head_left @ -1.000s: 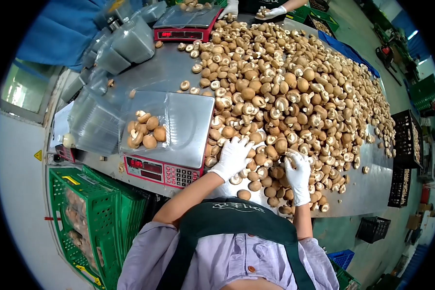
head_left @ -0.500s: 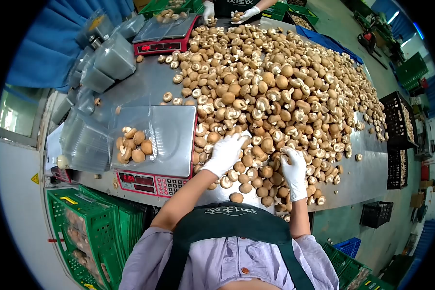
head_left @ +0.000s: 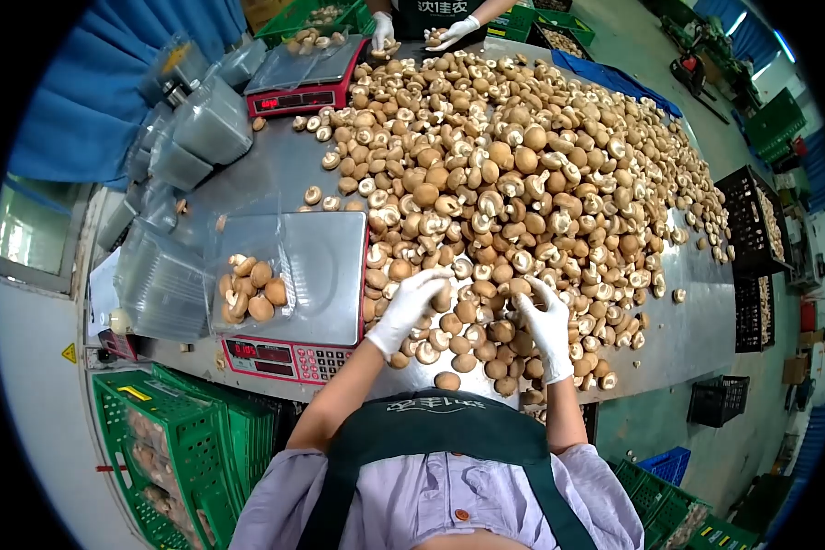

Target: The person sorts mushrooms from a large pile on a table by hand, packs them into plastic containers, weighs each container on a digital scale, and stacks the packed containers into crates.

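Brown mushrooms (head_left: 522,183) lie heaped across the metal table (head_left: 247,183). My left hand (head_left: 411,310), in a white glove, is curled round a mushroom (head_left: 441,295) at the near edge of the heap. Gloved in white too, my right hand (head_left: 545,325) has a mushroom (head_left: 520,287) between thumb and fingers. Loose mushrooms lie between and below both hands. To the left, a clear plastic tray (head_left: 289,280) with several mushrooms in it rests on a scale (head_left: 330,275) with a red-lit display.
Stacked clear trays (head_left: 160,280) stand left of the scale. A second scale (head_left: 298,99) is further back. A co-worker's gloved hands (head_left: 454,33) hold mushrooms at the far edge. Green crates (head_left: 170,412) are at lower left, black crates (head_left: 750,220) at right.
My left hand has drawn back from the heap and closed round a mushroom. My right hand has turned inward, with a mushroom now at its fingertips. The view has shifted slightly.
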Motion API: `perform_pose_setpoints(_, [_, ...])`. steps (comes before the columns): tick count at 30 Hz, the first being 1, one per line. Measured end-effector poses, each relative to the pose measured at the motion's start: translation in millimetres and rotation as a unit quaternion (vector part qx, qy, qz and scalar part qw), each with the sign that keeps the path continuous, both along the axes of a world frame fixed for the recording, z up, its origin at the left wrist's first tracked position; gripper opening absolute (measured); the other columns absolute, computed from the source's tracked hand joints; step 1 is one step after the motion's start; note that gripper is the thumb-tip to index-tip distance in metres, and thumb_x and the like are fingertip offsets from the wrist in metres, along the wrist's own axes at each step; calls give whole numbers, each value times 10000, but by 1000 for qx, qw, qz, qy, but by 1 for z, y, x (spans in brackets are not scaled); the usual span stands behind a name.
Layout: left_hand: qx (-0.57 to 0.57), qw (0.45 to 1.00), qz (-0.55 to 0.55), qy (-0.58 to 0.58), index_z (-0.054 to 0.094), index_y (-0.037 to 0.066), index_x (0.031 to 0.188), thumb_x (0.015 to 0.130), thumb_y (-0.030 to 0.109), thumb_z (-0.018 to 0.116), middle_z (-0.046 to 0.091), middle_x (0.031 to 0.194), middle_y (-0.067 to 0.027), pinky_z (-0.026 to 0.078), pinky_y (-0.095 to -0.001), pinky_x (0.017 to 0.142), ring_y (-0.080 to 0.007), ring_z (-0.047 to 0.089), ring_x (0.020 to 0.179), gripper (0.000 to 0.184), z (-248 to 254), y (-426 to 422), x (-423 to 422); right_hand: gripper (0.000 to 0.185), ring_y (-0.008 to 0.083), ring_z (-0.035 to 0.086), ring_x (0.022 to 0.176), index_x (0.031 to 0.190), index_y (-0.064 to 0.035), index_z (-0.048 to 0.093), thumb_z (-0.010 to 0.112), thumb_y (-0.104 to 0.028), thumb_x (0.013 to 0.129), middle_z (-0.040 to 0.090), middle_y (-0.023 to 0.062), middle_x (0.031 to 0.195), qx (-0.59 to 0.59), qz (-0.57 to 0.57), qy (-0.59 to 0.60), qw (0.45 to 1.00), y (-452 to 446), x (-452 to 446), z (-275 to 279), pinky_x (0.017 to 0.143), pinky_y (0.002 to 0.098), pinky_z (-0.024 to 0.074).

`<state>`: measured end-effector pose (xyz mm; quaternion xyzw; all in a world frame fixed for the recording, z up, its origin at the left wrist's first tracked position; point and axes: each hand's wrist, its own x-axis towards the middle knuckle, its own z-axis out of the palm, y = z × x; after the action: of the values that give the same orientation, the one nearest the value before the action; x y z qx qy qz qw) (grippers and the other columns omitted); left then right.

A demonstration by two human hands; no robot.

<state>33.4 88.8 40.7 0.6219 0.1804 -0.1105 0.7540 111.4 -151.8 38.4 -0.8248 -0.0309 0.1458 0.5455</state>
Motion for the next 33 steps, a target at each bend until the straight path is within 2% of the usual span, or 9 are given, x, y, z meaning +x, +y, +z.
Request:
perform_pose_setpoints(3, [-412, 911, -20, -1, 431, 6, 1314, 906, 290, 389, 536, 1269, -154, 529, -451, 824, -270, 602, 992, 499, -27, -5, -22, 435, 136, 615, 915, 1190, -68, 622, 717, -214, 792, 670, 68, 1046, 56, 63, -12, 996, 0, -10, 7, 811, 281, 494])
perform_pose_setpoints(6, [-530, 846, -38, 46, 370, 29, 1385, 930, 344, 378, 485, 1317, -210, 536, -458, 810, -276, 606, 977, 553, -45, -18, -38, 443, 136, 622, 875, 1190, -96, 627, 707, -284, 797, 676, 90, 1044, 11, 208, -4, 978, 15, -20, 35, 799, 276, 495])
perform_pose_setpoints(8, [-517, 851, -70, 62, 402, 53, 1376, 975, 427, 378, 566, 1210, -172, 562, -367, 727, -243, 629, 945, 549, -62, -25, -51, 436, 132, 629, 798, 1171, -90, 634, 696, -314, 802, 688, 109, 987, -52, 167, -16, 984, 31, -14, 31, 751, 271, 507])
perform_pose_setpoints(10, [-555, 825, -77, 79, 462, 37, 1323, 972, 360, 439, 607, 1134, -142, 556, -273, 673, -183, 638, 900, 478, -82, -29, -62, 372, 281, 667, 684, 1025, -82, 666, 667, -378, 799, 683, 146, 769, -201, 112, -149, 962, 44, 6, 0, 642, 349, 527])
perform_pose_setpoints(12, [-453, 882, 13, 127, 487, 2, 1288, 955, 221, 498, 616, 1126, -124, 522, -186, 620, -90, 613, 697, 398, -43, -39, -65, 361, 279, 665, 693, 1024, -78, 669, 675, -356, 794, 671, 133, 721, -351, 93, -227, 904, 63, 22, -14, 641, 367, 522])
perform_pose_setpoints(18, [-423, 904, -2, 61, 333, 84, 1425, 923, 104, 522, 554, 1234, -105, 405, -111, 530, 5, 455, 570, 537, -51, -28, -64, 332, 298, 647, 668, 702, -65, 630, 721, -384, 717, 645, 138, 646, -426, 81, -334, 837, 87, 52, -65, 600, 397, 514])
perform_pose_setpoints(24, [-408, 912, -12, 35, 350, 94, 1379, 917, 178, 535, 537, 1237, -117, 575, -293, 689, -112, 642, 818, 505, -36, -24, -59, 416, 310, 658, 687, 933, -97, 700, 603, -472, 780, 655, 161, 677, -249, 99, -111, 957, 57, 23, 7, 653, 399, 518])
perform_pose_setpoints(30, [-524, 847, -60, 68, 429, 36, 1317, 960, 456, 453, 564, 1196, -138, 572, -351, 802, -262, 606, 1071, 553, -54, -35, -53, 492, 197, 686, 748, 1085, -107, 683, 726, -466, 752, 701, 96, 805, -224, 335, -88, 911, 30, -20, 54, 718, 302, 520])
perform_pose_setpoints(33, [-452, 889, -65, 23, 471, 6, 1273, 928, 226, 560, 575, 1175, -123, 522, -331, 902, -234, 596, 1070, 419, -52, -36, -62, 375, 254, 687, 777, 1047, -114, 694, 715, -376, 780, 700, 123, 824, -213, 181, -117, 953, 23, -12, 33, 724, 328, 525])
